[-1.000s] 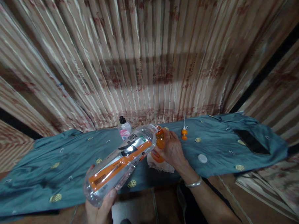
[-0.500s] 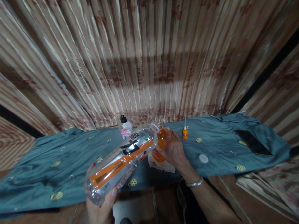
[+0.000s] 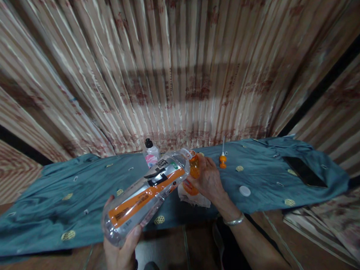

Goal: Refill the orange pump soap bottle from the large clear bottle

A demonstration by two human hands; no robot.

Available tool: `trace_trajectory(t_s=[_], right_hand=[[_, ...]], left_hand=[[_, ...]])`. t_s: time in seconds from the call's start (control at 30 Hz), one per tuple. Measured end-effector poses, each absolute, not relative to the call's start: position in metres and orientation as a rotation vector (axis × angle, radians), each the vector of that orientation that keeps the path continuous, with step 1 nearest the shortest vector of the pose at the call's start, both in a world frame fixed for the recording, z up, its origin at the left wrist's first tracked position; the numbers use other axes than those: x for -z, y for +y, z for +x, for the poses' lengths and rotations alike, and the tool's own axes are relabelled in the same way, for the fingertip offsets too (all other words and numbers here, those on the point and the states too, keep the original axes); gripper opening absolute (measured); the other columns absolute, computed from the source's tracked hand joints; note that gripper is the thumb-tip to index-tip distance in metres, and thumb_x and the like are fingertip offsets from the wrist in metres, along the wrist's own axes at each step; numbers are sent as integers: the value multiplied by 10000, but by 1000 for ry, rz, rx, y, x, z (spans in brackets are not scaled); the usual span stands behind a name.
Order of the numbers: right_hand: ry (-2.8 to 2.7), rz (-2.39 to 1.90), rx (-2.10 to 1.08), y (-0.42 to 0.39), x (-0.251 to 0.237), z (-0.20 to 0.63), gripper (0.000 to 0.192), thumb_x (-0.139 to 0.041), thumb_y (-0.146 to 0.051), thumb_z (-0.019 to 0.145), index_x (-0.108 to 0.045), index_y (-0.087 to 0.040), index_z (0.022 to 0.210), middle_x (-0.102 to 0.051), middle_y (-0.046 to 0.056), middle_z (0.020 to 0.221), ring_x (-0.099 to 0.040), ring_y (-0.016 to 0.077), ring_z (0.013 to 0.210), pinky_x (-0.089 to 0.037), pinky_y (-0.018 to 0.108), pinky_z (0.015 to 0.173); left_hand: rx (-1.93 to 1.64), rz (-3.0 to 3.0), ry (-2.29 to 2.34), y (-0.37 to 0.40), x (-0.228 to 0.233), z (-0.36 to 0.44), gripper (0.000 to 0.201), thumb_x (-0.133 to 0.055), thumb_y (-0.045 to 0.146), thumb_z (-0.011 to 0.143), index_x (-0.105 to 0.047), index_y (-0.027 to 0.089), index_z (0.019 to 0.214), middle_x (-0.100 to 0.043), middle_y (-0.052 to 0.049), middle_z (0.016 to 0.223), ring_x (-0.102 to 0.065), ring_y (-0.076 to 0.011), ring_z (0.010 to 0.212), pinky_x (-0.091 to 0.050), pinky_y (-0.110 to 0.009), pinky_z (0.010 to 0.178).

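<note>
A: Hands first, nearest the camera. Left hand [image 3: 121, 253] is wrapped round the base of a big clear bottle [image 3: 145, 198], tilted so its open neck points up and away toward the right hand [image 3: 208, 179]. Right hand is closed on a small orange bottle [image 3: 194, 169], held mouth to mouth with the big one, above a crumpled white rag [image 3: 194, 200] on the table [image 3: 51, 204].

B: How to pour that well?

A: My judgement: keep the two mouths touching and lined up, raise the base of the big bottle slowly so liquid comes in a thin run, and hold the small one upright and steady. The rag underneath should catch drips. Stop short of the rim.

B: Any writing?

A: Big bottle carries an orange, silver and black label; there is print, but too blurred to read. No brand made out.

B: Farther back?

A: A white cap [image 3: 245, 191] lies loose on the blue-green cloth, right of the hands. Beyond, an orange nozzle [image 3: 222, 160] with a white tip stands upright. A small white bottle [image 3: 151, 154] with black cap and pink label stands at the back edge; its label is unreadable too. A dark phone [image 3: 303, 171] lies far right. A striped curtain [image 3: 177, 71] hangs behind.
</note>
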State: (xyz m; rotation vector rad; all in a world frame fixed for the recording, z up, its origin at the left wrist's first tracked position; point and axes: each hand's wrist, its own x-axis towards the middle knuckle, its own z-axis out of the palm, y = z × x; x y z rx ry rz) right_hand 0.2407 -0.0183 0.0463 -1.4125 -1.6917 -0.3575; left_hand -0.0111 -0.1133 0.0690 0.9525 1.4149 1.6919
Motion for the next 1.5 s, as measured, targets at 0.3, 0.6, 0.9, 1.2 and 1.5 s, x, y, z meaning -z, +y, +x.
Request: trace_trajectory(t_s=[0.3, 0.6, 0.9, 1.2, 1.5], right_hand=[[-1686, -1417, 387, -17, -46, 241, 568, -641, -416, 926, -508, -106, 1382, -756, 177, 1062, -692, 353, 963, -572, 540, 917], [-1674, -1423, 396, -18, -47, 240, 561, -681, -386, 897, -519, -110, 1358, -755, 181, 1063, -690, 354, 957, -588, 534, 899], [-1692, -1431, 350, -20, -49, 241, 559, -685, -368, 899, -507, -147, 1381, -744, 167, 1075, -677, 350, 975, -573, 533, 904], [-1699, -1424, 372, -20, -51, 240, 532, -656, -375, 915, -513, -113, 1355, -745, 162, 1037, -665, 335, 929, -571, 520, 886], [-1680, -1441, 443, -19, -49, 239, 528, -674, -384, 908, -527, -122, 1342, -750, 163, 1058, -687, 338, 951, -584, 512, 881]], left_hand=[[-1684, 932, 1414, -114, -70, -10, 1178, -943, 569, 555, -448, 276, 1583, -723, -121, 1298, -695, -394, 1208, -520, -590, 1106], [-1686, 936, 1422, -113, -67, -11, 1182, -946, 567, 548, -454, 285, 1585, -704, -126, 1337, -677, -387, 1232, -539, -562, 1087], [-1715, 976, 1428, -111, -63, -13, 1119, -918, 583, 584, -477, 245, 1556, -728, -123, 1282, -694, -375, 1199, -568, -537, 1056], [-1704, 999, 1393, -113, -64, -11, 1132, -924, 575, 608, -451, 246, 1582, -726, -133, 1318, -697, -363, 1200, -536, -559, 1098], [-1688, 958, 1388, -114, -66, -9, 1195, -934, 615, 579, -427, 270, 1606, -695, -129, 1378, -637, -382, 1303, -417, -606, 1201]])
